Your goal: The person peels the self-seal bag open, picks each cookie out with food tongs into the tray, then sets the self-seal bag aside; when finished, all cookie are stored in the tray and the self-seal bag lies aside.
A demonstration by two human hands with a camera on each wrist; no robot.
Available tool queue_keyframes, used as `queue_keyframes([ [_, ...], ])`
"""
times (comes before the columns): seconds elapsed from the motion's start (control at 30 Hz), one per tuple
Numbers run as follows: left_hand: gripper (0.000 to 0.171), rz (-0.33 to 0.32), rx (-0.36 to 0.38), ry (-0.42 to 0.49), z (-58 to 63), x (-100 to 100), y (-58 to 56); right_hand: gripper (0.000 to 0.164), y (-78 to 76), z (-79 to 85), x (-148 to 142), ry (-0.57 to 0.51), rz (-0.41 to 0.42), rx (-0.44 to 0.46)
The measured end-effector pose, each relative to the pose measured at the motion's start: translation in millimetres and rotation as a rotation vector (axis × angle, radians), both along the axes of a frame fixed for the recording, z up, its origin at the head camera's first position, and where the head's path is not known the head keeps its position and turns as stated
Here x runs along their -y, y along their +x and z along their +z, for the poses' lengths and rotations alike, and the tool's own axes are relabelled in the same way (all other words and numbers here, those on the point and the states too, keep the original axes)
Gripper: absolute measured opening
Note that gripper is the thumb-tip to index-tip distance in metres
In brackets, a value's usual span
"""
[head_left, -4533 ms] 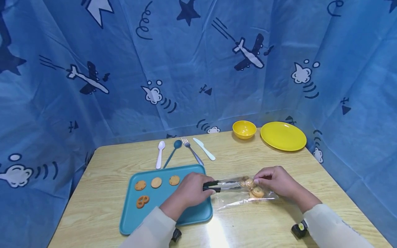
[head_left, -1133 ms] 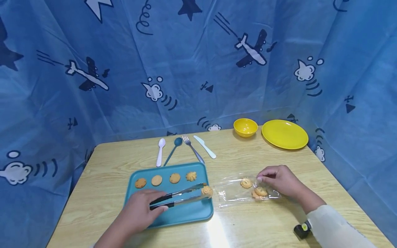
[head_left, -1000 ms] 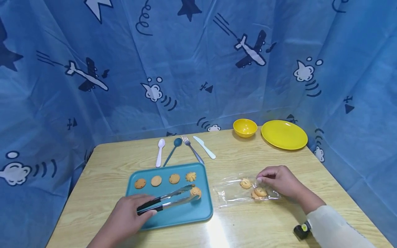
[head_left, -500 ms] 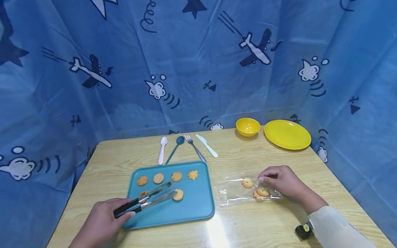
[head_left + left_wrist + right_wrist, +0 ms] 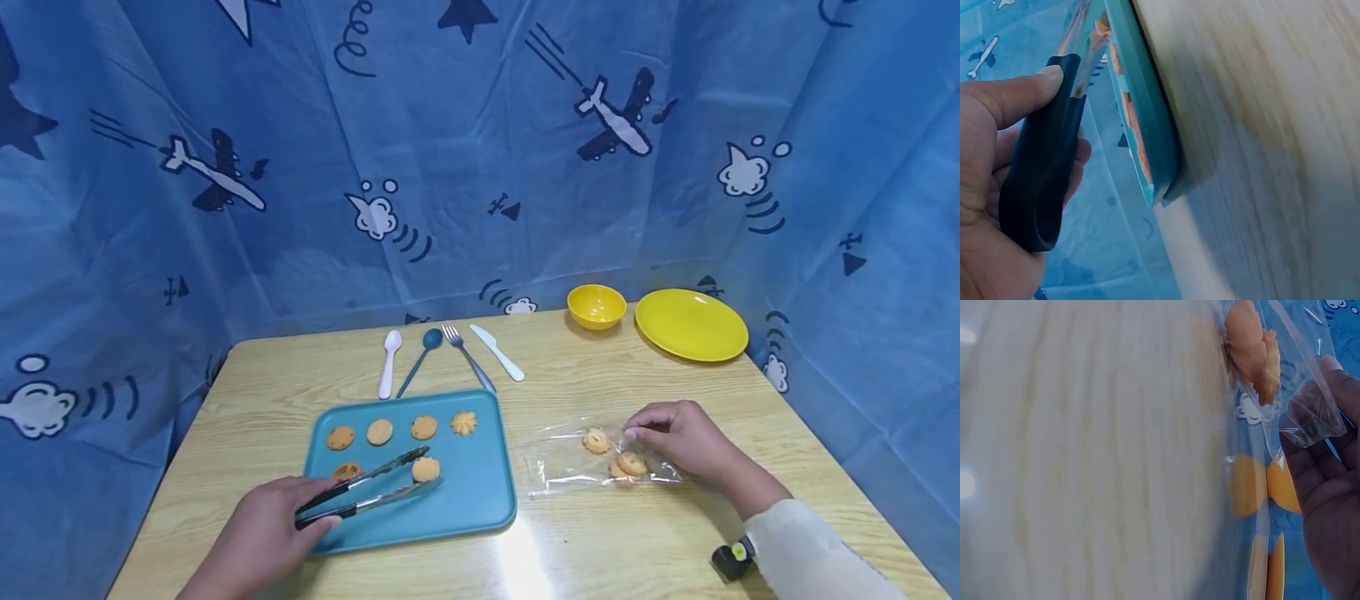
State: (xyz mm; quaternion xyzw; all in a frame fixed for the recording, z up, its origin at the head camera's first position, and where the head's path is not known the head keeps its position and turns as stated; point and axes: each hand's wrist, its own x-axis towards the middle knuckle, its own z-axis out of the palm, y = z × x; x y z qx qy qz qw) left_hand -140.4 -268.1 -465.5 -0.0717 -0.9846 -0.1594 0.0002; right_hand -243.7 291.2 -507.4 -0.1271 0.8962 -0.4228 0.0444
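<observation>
My left hand (image 5: 262, 529) grips the black handles of metal tongs (image 5: 382, 498) low over the teal tray (image 5: 480, 521). A round pale cookie (image 5: 426, 469) sits between the spread tong tips, over the tray's middle. Behind it, a row of cookies holds a flower-shaped cookie (image 5: 463, 423) at its right end; a pretzel (image 5: 347, 472) is partly hidden by the tongs. In the left wrist view, thumb and fingers wrap the tongs' handle (image 5: 1041, 150). My right hand (image 5: 675, 433) pinches the closed-looking end of a clear plastic bag (image 5: 558, 467) with several swirled cookies (image 5: 632, 463) inside.
Beyond the tray lie a white spoon (image 5: 388, 367), a dark teal spoon (image 5: 431, 340), a fork (image 5: 468, 358) and a pale knife (image 5: 497, 353). At the back right stand a yellow bowl (image 5: 596, 308) and a yellow plate (image 5: 690, 325). A blue curtain (image 5: 450, 167) surrounds the table.
The tongs came out of the bag and moved left over the tray with a cookie, which now shows its flat side. Their arms have spread slightly. The right hand stays on the bag.
</observation>
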Motion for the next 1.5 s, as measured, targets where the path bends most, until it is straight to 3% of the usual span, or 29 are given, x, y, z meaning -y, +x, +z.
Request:
queue_keyframes([
  [0.3,0.046,-0.096,-0.175,-0.113,-3.0,-2,3.9,0.018,0.9,0.2,1,0.015,-0.005,0.025],
  [0.5,0.043,-0.129,-0.201,-0.147,-2.4,-2,3.9,0.018,0.6,0.2,0,0.008,-0.003,0.029],
  [0.7,0.04,-0.038,-0.096,-0.06,-6.2,1,1.1,0.017,-0.1,-1.5,2,0.001,0.003,0.026],
  [1.0,0.037,0.169,0.17,0.224,-11.9,17,-7.5,0.018,-0.8,-1.8,1,0.005,0.001,0.028],
  [1.13,0.032,0.221,0.185,0.218,-12.4,21,-10.1,0.017,-0.8,-1.2,1,0.009,-0.001,0.037],
  [1.27,0.038,0.235,0.194,0.199,-11.4,24,-11.1,0.017,-0.8,0.0,2,0.008,-0.006,0.046],
  [1.4,0.046,0.217,0.195,0.178,-6.4,26,-11.0,0.019,-0.7,1.2,2,0.003,-0.01,0.053],
  [1.5,0.049,0.166,0.158,0.135,-2.9,26,-10.1,0.019,-0.4,1.8,2,0.0,-0.009,0.057],
])
